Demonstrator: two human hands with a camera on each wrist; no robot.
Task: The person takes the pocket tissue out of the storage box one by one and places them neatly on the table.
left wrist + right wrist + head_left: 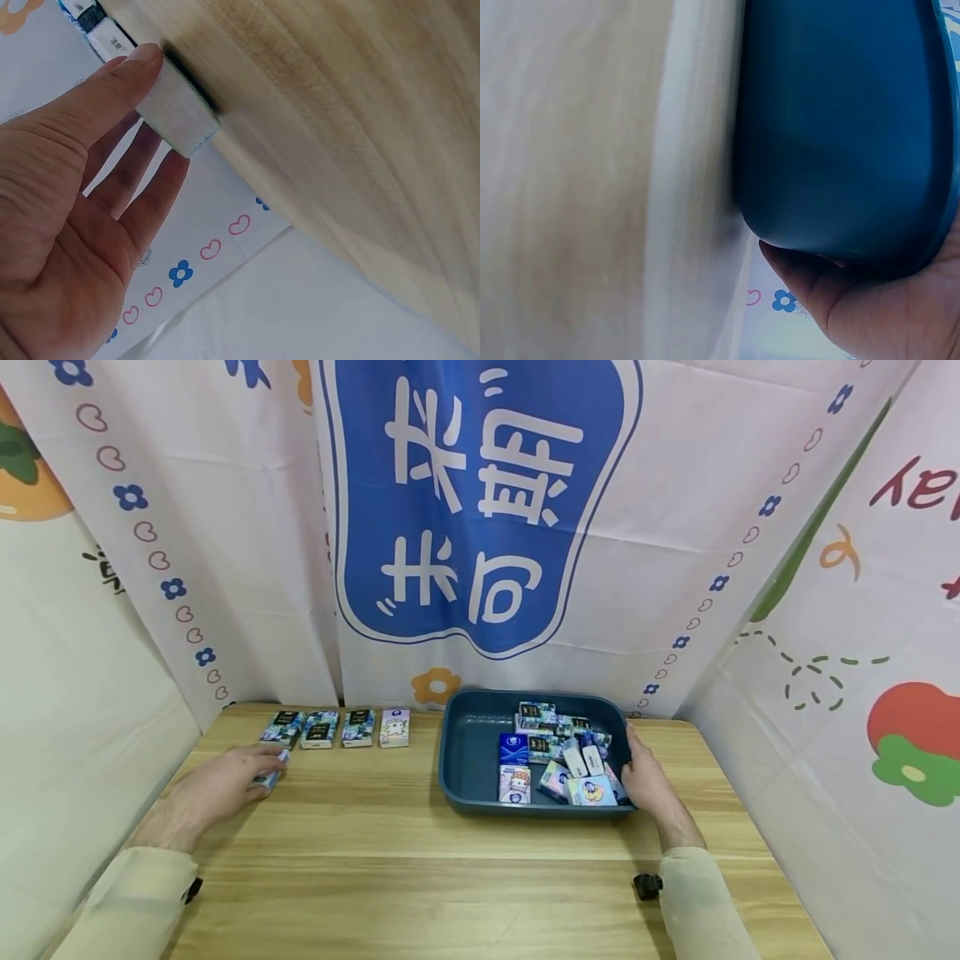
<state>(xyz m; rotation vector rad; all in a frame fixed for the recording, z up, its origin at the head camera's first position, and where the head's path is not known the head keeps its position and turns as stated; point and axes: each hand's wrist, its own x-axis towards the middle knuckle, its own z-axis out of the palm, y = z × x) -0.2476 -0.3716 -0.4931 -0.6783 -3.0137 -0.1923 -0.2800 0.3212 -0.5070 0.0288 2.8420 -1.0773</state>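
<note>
At the left of the table, my left hand (217, 781) pinches a small light-blue tissue pack (268, 778) between thumb and fingers. The left wrist view shows its pale side (180, 116) under my thumb, close to the tabletop. Several dark floral tissue packs (320, 728) and a white cartoon one (394, 727) stand in a row just beyond. My right hand (651, 781) grips the right end of a dark teal plastic bin (468, 802); in the right wrist view, my palm and thumb lie against its wall (840, 150), with the other fingers hidden.
Inside the bin, toward its right half, lie several mixed packs, among them a dark blue pack (513, 749) and two small white-topped items (583, 760). Printed curtains (255, 568) hang behind and beside the wooden table (420, 893).
</note>
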